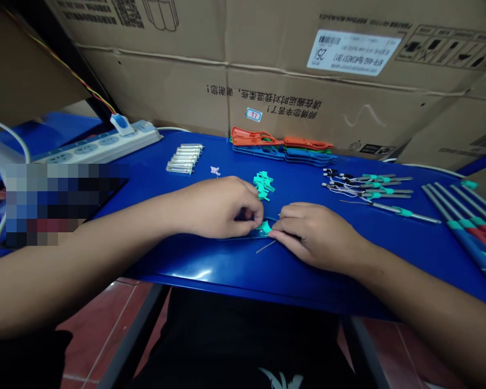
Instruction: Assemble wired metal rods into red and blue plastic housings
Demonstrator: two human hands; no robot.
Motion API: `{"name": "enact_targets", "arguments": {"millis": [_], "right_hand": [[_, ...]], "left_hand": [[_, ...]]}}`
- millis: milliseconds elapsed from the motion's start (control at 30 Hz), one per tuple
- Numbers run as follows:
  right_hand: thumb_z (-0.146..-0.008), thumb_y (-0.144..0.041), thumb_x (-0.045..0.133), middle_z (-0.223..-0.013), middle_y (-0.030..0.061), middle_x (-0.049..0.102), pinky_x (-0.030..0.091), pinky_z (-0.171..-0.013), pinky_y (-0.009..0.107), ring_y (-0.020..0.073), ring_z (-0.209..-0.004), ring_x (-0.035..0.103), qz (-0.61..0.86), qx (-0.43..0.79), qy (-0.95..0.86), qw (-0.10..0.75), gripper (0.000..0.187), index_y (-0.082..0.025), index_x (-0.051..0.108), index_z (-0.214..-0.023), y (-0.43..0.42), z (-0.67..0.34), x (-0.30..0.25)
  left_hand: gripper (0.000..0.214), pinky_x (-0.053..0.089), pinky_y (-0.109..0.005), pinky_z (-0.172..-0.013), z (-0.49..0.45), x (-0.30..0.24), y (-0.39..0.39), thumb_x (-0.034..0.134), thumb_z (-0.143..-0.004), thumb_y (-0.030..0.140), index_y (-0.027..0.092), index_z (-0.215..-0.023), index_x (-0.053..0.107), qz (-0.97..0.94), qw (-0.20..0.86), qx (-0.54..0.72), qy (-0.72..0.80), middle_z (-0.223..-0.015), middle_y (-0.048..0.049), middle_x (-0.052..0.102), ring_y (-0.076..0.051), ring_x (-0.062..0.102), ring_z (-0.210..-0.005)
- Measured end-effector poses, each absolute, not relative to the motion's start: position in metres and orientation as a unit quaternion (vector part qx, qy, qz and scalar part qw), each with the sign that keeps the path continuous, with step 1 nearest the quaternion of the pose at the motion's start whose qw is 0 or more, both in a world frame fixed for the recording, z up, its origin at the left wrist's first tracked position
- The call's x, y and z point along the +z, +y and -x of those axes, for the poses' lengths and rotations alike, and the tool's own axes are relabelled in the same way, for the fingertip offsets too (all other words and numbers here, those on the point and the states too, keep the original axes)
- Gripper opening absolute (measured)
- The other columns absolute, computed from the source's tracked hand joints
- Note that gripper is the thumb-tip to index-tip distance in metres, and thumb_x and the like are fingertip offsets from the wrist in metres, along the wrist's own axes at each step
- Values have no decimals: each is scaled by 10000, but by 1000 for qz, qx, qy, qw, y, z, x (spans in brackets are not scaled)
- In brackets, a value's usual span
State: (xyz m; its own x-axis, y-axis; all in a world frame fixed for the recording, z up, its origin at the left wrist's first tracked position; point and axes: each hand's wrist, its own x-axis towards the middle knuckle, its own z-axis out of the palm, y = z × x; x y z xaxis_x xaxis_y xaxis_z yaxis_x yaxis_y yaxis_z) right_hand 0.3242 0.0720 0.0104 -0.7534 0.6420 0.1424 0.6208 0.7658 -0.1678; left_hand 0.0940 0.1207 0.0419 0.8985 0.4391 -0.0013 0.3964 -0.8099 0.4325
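My left hand (227, 208) is closed in a pinch at the left side of a small green plastic piece (264, 228). My right hand (318, 235) pinches the same piece from the right, with its thumb and fingers pressed together. The green piece sits at a blue plastic part that is mostly covered by my hands and blends with the blue table (194, 265). A thin wire (266, 247) sticks out below my right fingertips. Just beyond my hands lies a small heap of similar green pieces (264, 185).
Clear tubular parts (185, 158) lie at the back left, near a power strip (101, 145). Orange plastic shells (257, 138) and blue ones stand against the cardboard box (178, 81). To the right are wired metal rods (405, 212) and red-and-blue handled tools (476, 232).
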Motion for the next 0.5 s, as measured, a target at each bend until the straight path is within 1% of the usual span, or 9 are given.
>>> {"name": "enact_targets", "arguments": {"millis": [67, 133, 200, 267, 400, 500], "right_hand": [[-1011, -280, 481, -823, 84, 653, 427, -753, 323, 191, -771, 563, 327, 60, -939, 93, 325, -141, 763, -928, 71, -325, 12], [-1003, -268, 486, -827, 80, 649, 426, -756, 318, 186, -777, 565, 324, 86, -937, 95, 311, -148, 763, -930, 71, -327, 14], [-985, -246, 504, -820, 71, 647, 424, -739, 306, 176, -774, 570, 331, 129, -929, 105, 284, -156, 767, -925, 71, -328, 16], [-965, -225, 533, -810, 56, 649, 420, -704, 285, 158, -756, 576, 350, 179, -912, 115, 254, -169, 777, -919, 72, -328, 17], [-942, -263, 603, -795, 17, 654, 410, -637, 253, 117, -699, 590, 425, 278, -854, 115, 214, -216, 800, -871, 74, -326, 19], [-917, -291, 645, -783, 0, 648, 411, -612, 246, 105, -674, 592, 461, 328, -817, 108, 192, -225, 803, -829, 77, -323, 20]], "left_hand": [[116, 431, -243, -714, -94, 42, 116, 664, -842, 176, 212, -914, 748, -954, 205, 29, 217, -835, -14, 674, -147, 616, -803], [108, 421, -241, -676, -94, 40, 114, 711, -831, 215, 216, -937, 733, -950, 206, 10, 236, -839, -8, 671, -147, 615, -787], [204, 399, -233, -625, -94, 38, 113, 747, -818, 257, 205, -1009, 700, -938, 218, 6, 269, -838, -2, 671, -141, 609, -750], [291, 389, -230, -611, -94, 36, 114, 763, -813, 280, 203, -1081, 682, -930, 222, 9, 294, -844, 0, 677, -139, 608, -735], [276, 424, -243, -677, -92, 33, 114, 766, -828, 298, 241, -1096, 740, -933, 205, 23, 294, -895, -18, 691, -150, 622, -790], [263, 449, -253, -712, -91, 30, 111, 758, -843, 316, 258, -1099, 768, -935, 193, 36, 294, -928, -30, 687, -158, 621, -825]]}}
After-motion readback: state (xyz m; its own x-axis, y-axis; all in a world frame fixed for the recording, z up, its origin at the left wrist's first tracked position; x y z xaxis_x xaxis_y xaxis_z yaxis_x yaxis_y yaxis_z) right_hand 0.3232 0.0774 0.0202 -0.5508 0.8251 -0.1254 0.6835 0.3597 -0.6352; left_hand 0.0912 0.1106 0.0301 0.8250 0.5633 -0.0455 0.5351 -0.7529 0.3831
